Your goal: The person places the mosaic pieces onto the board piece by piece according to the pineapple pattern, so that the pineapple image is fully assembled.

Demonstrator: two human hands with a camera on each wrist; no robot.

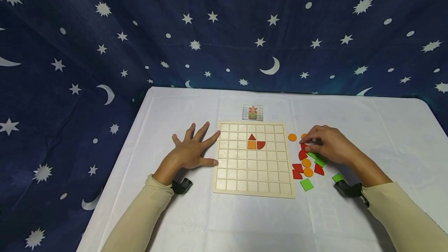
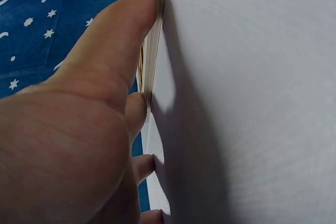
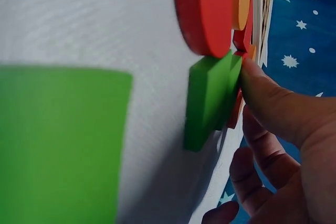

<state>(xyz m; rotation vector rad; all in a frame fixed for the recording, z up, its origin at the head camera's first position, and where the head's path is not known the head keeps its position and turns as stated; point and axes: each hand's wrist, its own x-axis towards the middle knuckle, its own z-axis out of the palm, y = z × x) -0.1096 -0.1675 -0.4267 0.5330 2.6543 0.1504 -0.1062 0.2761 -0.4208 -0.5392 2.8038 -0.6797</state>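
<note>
A pale wooden grid board (image 1: pixel 232 184) lies on the table, bearing a red triangle (image 1: pixel 252 137), an orange square (image 1: pixel 252 145) and a red quarter circle (image 1: pixel 261 145). My left hand (image 1: pixel 190 153) is spread flat at its left side, thumb and index fingertips touching the edge. To the right of the board, my right hand (image 1: pixel 330 143) pinches a red piece (image 1: pixel 303 146) between thumb and fingertips; its full shape is hidden. Under and beside that hand lie green squares (image 3: pixel 207 100), and another red quarter circle (image 3: pixel 207 17) shows close by in the right wrist view.
Behind the board sits a small pattern card (image 1: pixel 252 112) with a coloured figure on a grid. Orange discs (image 1: pixel 292 137), more red pieces and a green square (image 1: pixel 307 184) are scattered right of the board. A dark blue star-print cloth (image 1: pixel 224 30) hangs behind the white table (image 1: pixel 245 224).
</note>
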